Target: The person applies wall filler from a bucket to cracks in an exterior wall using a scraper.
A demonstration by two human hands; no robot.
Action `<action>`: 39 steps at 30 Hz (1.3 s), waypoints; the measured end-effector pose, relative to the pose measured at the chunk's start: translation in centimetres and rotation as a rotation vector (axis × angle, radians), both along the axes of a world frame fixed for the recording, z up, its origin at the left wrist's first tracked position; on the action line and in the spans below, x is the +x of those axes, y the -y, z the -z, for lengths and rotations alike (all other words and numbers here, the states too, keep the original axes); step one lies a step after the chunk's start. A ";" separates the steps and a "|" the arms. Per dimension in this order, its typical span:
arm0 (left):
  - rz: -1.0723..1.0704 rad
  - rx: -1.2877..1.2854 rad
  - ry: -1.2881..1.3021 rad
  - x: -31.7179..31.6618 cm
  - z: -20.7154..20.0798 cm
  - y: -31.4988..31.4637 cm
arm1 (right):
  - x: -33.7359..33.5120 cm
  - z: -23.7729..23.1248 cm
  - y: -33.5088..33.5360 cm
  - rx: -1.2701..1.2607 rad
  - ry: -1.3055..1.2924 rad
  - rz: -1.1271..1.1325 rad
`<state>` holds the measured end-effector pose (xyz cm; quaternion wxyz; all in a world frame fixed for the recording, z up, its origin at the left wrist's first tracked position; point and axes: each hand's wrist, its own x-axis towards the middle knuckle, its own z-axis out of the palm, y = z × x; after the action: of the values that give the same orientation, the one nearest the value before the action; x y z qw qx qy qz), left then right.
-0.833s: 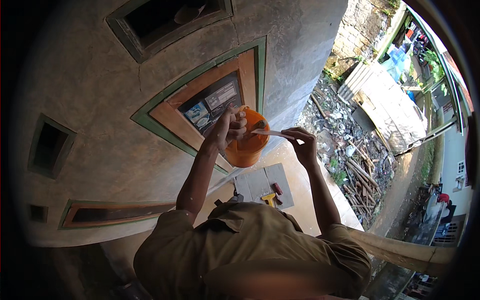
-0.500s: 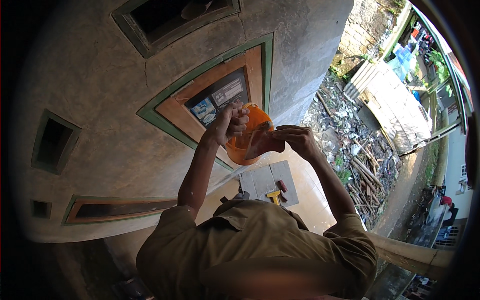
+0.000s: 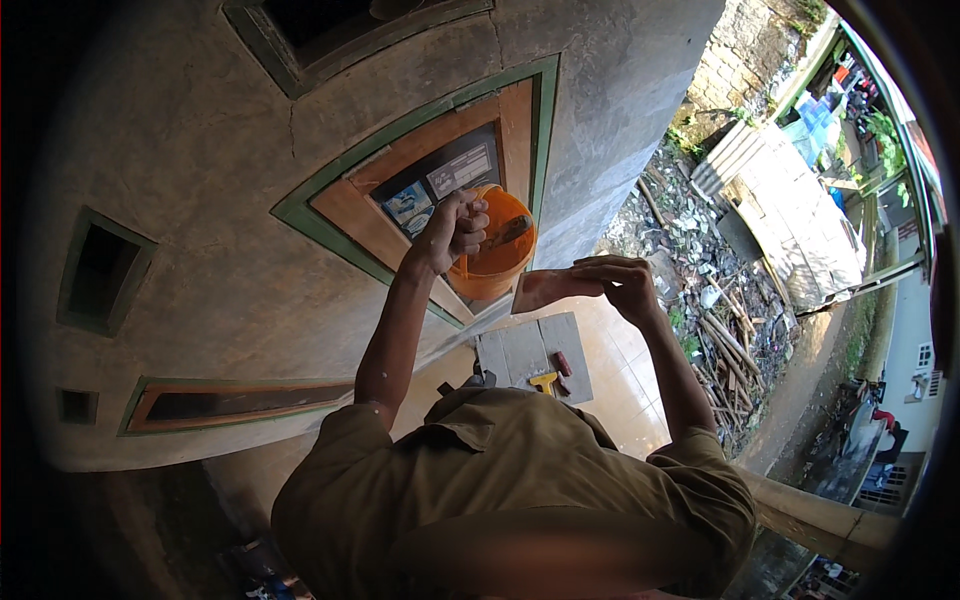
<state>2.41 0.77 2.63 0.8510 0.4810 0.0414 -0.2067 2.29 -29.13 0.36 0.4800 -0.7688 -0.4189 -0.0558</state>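
Head view: left hand (image 3: pixel 455 228) clenched on rim of orange bucket (image 3: pixel 497 258) (small tool resting inside), raised before the wall. Right hand (image 3: pixel 618 283) grasps flat reddish trowel blade (image 3: pixel 545 289), just beside bucket. Grey board (image 3: pixel 533 352) on floor below.

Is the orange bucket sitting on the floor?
No, the left hand holds the orange bucket up in the air beside the wall.

Both arms raised; left hand (image 3: pixel 455 228) in a closed grip, right hand (image 3: pixel 618 283) pinching.
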 end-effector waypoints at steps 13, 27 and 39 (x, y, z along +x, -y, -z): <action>0.002 0.060 -0.001 -1.4 1.4 1.1 | 1.0 0.6 -1.5 0.406 -0.552 0.383; 0.031 0.114 0.002 -2.3 0.4 3.1 | 0.0 0.8 -3.3 0.252 -0.331 0.605; 0.003 0.193 0.038 -2.1 0.8 3.8 | 0.1 2.8 -6.6 0.416 -0.330 0.625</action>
<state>0.26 -3.03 1.82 0.8009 0.5648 0.0443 -0.1938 2.42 -22.54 -2.49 0.6460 -0.7441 -0.0624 -0.1583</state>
